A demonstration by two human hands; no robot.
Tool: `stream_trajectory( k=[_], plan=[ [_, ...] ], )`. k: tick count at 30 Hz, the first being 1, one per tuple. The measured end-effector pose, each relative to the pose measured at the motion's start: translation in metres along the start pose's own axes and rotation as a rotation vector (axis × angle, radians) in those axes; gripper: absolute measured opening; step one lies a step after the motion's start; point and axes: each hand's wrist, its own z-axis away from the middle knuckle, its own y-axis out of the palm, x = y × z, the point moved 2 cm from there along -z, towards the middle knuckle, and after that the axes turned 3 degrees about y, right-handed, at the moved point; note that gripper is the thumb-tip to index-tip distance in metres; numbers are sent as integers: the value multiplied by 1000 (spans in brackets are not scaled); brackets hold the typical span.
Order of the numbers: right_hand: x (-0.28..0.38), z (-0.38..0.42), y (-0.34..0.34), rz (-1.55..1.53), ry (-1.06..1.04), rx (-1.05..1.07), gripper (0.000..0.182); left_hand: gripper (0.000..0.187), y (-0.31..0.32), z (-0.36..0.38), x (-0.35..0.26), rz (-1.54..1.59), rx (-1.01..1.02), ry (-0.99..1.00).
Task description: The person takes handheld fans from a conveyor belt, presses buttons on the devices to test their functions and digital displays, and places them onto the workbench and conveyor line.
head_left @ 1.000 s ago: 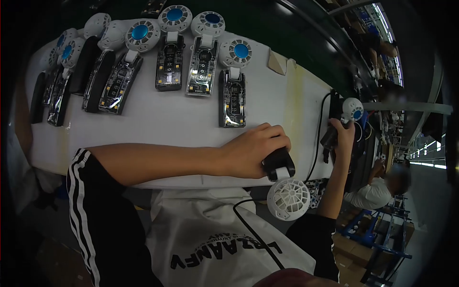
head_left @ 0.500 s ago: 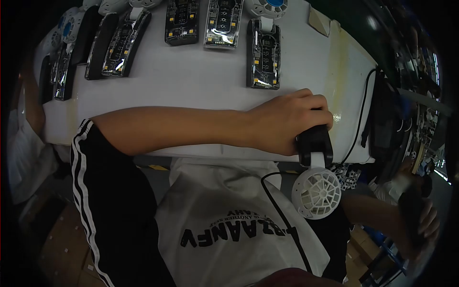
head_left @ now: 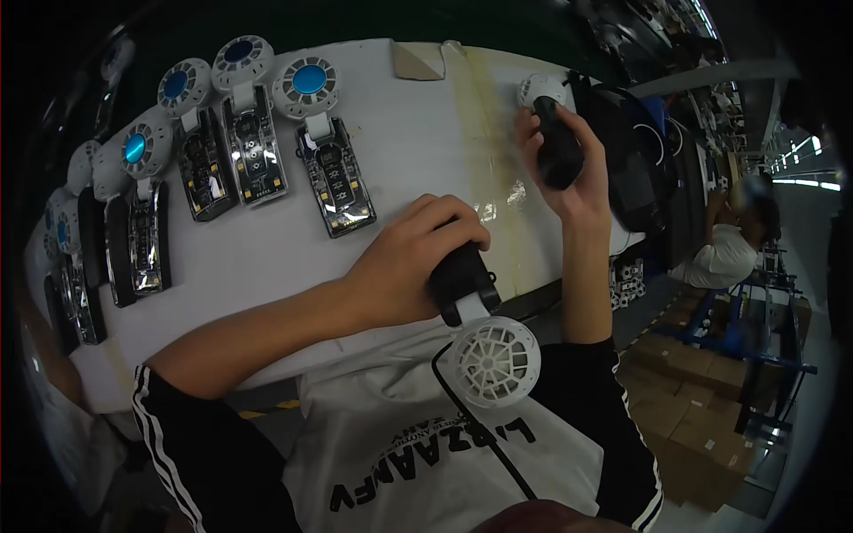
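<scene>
My left hand [head_left: 418, 253] is wrapped round the black handle of a handheld fan [head_left: 496, 362], over the table's front edge. This fan's white, grilled round head hangs toward my body. Farther right, my right hand [head_left: 573, 178] grips a dark, rounded handle [head_left: 560, 151]. A white, round fan head [head_left: 540, 89] shows just beyond that handle; the joint between them is hidden. Nearest to my left hand on the tabletop lies a fan with a clear-faced handle [head_left: 336, 178], its circuit board visible and its round head blue in the centre.
Several similar fans [head_left: 253, 142] lie along the left of the white table [head_left: 418, 160]. A cardboard piece [head_left: 418, 64] is at the far edge. A black bag [head_left: 626, 169] is at the right. Cardboard boxes [head_left: 697, 426] and another person [head_left: 729, 249] are farther right.
My view has turned to the right. My right hand has come up from the lower right to above the table with its dark handle. My left hand still holds its fan.
</scene>
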Motion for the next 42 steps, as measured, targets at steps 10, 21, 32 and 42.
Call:
stream_trajectory(
  k=[10,21,32,42],
  plan=[
    [-36,11,10,732,-268,-98,51,38,2,-4,-4,-16,56,-27],
    [-40,8,2,585,-368,46,70,49,3,2,-3,229,114,-200],
    [-39,12,5,552,-361,-35,64,55,-5,-7,-5,783,6,-775],
    [-41,8,1,564,-393,-84,62,53,-3,8,11,715,76,-561]
  ],
)
